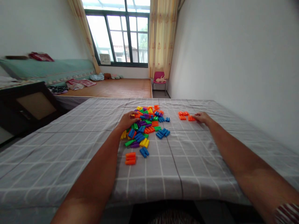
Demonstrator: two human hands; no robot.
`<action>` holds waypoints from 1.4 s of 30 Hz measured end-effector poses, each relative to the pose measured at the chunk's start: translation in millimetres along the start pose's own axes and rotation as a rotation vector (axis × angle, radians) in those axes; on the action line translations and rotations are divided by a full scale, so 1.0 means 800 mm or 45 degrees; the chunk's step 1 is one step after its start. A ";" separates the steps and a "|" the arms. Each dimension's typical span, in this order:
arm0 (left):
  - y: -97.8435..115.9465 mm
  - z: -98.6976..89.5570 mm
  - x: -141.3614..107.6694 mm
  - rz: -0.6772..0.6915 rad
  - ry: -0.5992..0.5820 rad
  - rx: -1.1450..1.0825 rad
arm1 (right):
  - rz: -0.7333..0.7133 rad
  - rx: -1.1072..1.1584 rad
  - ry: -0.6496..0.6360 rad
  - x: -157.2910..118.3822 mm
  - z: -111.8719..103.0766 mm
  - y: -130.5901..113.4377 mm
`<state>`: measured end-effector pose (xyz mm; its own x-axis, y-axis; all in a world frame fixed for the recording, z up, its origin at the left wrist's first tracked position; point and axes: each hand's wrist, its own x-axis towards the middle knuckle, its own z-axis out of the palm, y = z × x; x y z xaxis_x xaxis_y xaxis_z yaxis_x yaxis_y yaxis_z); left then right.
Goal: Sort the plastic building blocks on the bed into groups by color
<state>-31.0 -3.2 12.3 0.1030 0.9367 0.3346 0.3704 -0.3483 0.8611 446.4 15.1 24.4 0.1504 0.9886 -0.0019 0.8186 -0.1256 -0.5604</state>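
A heap of colourful plastic toy blocks [146, 123], each made of joined tubes, lies on the checked cloth in front of me. At the heap's left edge is my left hand [127, 120], its thumb and fingers closed around an orange block [137, 115]; a bit of yellow shows between the fingers. Farther right, my right hand [202, 118] pinches the end of another orange block [191, 118], which rests on the cloth. Beside that one sits a small group of orange blocks [182, 114], apart from the heap.
A grey checked cloth [198, 161] covers the table. Nearer me lie a loose orange block [130, 158] and a blue one [144, 152]. Beyond the table are a bed [121, 87], a pink chair [159, 76] and a window. A dark cabinet [25, 105] stands left; a white wall is right.
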 end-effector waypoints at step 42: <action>-0.005 -0.009 0.001 0.148 0.163 0.299 | -0.972 0.514 -0.578 -0.026 0.091 -0.162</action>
<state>-39.2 -1.0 12.1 0.0453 0.8738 0.4842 0.5679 -0.4213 0.7071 297.0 16.5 37.0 -0.6389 0.7406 0.2079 0.3428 0.5160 -0.7850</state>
